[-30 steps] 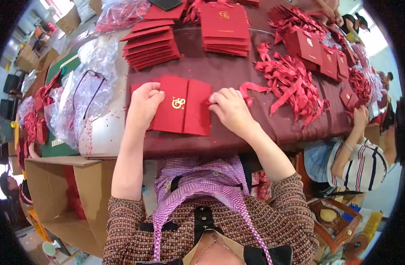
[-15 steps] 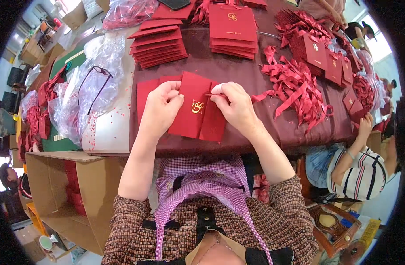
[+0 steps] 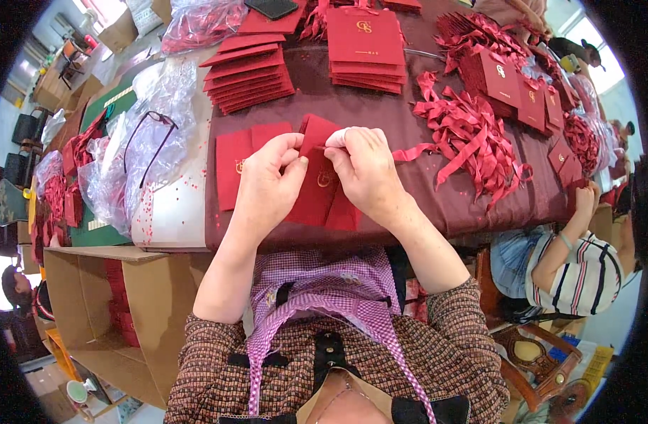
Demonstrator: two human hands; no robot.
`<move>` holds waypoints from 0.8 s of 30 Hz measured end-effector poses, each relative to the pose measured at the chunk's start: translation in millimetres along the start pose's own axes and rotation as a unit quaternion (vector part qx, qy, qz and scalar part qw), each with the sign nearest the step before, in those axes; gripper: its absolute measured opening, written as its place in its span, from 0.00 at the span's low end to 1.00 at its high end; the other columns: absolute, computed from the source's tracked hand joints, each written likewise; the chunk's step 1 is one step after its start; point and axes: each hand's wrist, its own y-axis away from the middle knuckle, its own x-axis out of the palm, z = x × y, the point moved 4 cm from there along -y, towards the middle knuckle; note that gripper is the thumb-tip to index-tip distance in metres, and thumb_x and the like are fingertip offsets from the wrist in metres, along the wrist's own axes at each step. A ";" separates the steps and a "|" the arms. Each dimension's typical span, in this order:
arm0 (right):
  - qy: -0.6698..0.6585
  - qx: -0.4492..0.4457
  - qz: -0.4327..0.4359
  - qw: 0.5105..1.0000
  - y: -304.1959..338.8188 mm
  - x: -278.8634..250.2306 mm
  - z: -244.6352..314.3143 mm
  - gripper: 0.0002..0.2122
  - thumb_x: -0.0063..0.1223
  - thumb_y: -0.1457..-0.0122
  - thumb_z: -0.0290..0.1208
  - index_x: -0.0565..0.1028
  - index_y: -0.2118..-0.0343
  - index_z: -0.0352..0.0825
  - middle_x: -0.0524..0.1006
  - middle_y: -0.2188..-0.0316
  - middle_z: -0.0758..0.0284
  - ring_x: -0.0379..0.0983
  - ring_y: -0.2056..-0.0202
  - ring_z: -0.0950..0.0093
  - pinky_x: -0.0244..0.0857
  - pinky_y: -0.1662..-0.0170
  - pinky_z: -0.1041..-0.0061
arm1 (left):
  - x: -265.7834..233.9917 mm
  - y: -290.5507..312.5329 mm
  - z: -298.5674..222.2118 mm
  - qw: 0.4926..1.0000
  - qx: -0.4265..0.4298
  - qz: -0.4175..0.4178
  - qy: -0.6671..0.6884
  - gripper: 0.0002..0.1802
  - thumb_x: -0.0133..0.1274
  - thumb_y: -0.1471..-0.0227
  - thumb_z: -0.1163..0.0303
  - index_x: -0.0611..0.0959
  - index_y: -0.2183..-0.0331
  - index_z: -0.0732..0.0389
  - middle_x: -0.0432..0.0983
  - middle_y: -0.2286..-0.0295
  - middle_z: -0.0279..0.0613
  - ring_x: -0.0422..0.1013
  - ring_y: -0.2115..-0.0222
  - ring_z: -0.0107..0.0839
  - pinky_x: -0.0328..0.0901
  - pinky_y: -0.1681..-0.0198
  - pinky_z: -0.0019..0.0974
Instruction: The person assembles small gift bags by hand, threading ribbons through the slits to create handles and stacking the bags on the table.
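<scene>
On the maroon cloth-covered table point(image 3: 378, 112), left hand point(image 3: 273, 177) and right hand point(image 3: 370, 168) pinched, fingertips nearly closed, a flat red gold-emblemed card bag point(image 3: 314, 201) at left edge and top; judged light, creasable, best edge-held.

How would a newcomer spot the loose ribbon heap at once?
Start with the maroon tablecloth. To the right of the person's right hand lies a tangled red ribbon heap. Unlike the neat red stacks nearby, it is loose, one strand trailing toward that hand.
</scene>
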 end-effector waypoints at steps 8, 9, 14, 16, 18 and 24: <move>0.028 -0.002 0.030 0.999 -9.5 -8.2 6.5 0.06 0.54 0.48 0.26 0.68 0.72 0.34 0.72 0.75 0.62 0.70 0.70 0.62 0.60 0.63 0.66 | 4.9 1.8 -21.8 0.998 0.046 -0.026 -0.042 0.14 0.52 0.51 0.79 0.76 0.60 0.70 0.77 0.78 0.50 0.74 0.78 0.31 0.67 0.71 0.32; 0.028 -0.001 0.030 0.999 -10.9 -10.0 7.6 0.06 0.54 0.48 0.26 0.68 0.72 0.34 0.72 0.75 0.62 0.70 0.70 0.62 0.60 0.63 0.66 | 6.0 2.0 -24.1 0.998 0.046 -0.026 -0.042 0.14 0.52 0.51 0.79 0.76 0.60 0.70 0.77 0.78 0.50 0.74 0.78 0.31 0.67 0.71 0.32; 0.238 -0.081 0.087 0.964 -13.6 -11.6 29.6 0.05 0.51 0.47 0.27 0.68 0.71 0.34 0.71 0.74 0.62 0.70 0.69 0.64 0.60 0.63 0.66 | 13.3 9.5 -36.2 0.976 0.119 -0.049 -0.175 0.13 0.51 0.54 0.81 0.77 0.62 0.70 0.77 0.72 0.55 0.74 0.70 0.50 0.69 0.66 0.42; 0.232 -0.087 0.093 0.964 -14.3 -11.5 33.8 0.04 0.50 0.47 0.26 0.68 0.71 0.34 0.71 0.74 0.62 0.69 0.68 0.64 0.60 0.63 0.67 | 16.3 10.4 -40.9 0.975 0.141 -0.038 -0.167 0.14 0.49 0.55 0.82 0.78 0.62 0.70 0.76 0.69 0.57 0.73 0.67 0.54 0.69 0.64 0.46; 0.228 -0.093 0.099 0.964 -14.0 -11.0 30.5 0.04 0.50 0.48 0.26 0.68 0.71 0.34 0.70 0.73 0.63 0.69 0.68 0.64 0.60 0.63 0.67 | 16.9 11.5 -42.5 0.972 0.167 -0.063 -0.151 0.14 0.49 0.53 0.82 0.77 0.61 0.70 0.76 0.70 0.57 0.74 0.69 0.50 0.69 0.65 0.42; -0.043 0.013 0.035 0.998 -12.4 -29.3 10.2 0.04 0.53 0.48 0.23 0.70 0.73 0.33 0.74 0.74 0.61 0.71 0.69 0.60 0.61 0.63 0.65 | 9.8 8.8 -35.2 0.994 0.093 0.016 -0.051 0.14 0.49 0.48 0.81 0.77 0.57 0.70 0.75 0.73 0.48 0.72 0.72 0.31 0.66 0.68 0.30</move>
